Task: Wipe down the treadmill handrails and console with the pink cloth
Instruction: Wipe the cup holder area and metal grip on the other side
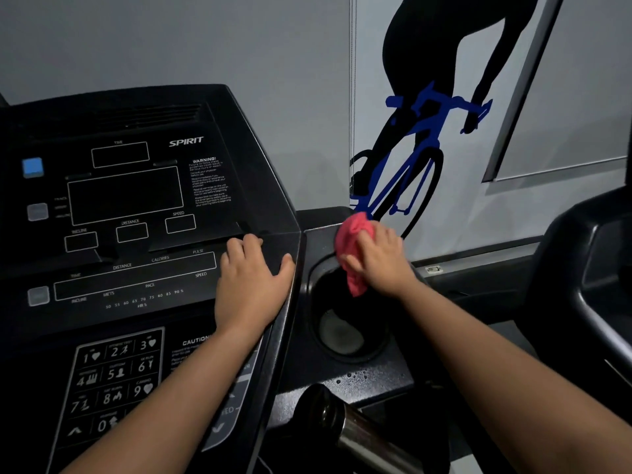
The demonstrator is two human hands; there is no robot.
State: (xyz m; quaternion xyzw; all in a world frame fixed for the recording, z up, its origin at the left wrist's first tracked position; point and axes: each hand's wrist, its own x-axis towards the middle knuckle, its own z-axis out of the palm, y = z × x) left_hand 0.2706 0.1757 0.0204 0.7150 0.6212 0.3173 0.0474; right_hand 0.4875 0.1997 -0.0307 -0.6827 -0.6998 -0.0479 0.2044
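Observation:
The black treadmill console point(136, 200) fills the left half of the view, its displays dark. My left hand point(251, 280) lies flat on the console's right edge, fingers spread, holding nothing. My right hand point(379, 260) presses the bunched pink cloth point(352, 248) against the far rim of the round cup holder point(342, 323) to the right of the console. Part of the cloth hangs down into the holder. A handrail grip with a metal sensor band point(362, 436) juts out at the bottom centre.
Water droplets point(359, 376) sit on the speckled tray surface below the cup holder. A keypad point(116, 378) covers the console's lower left. Another black machine point(595, 268) stands at the right. A wall with a cyclist graphic point(410, 148) is close behind.

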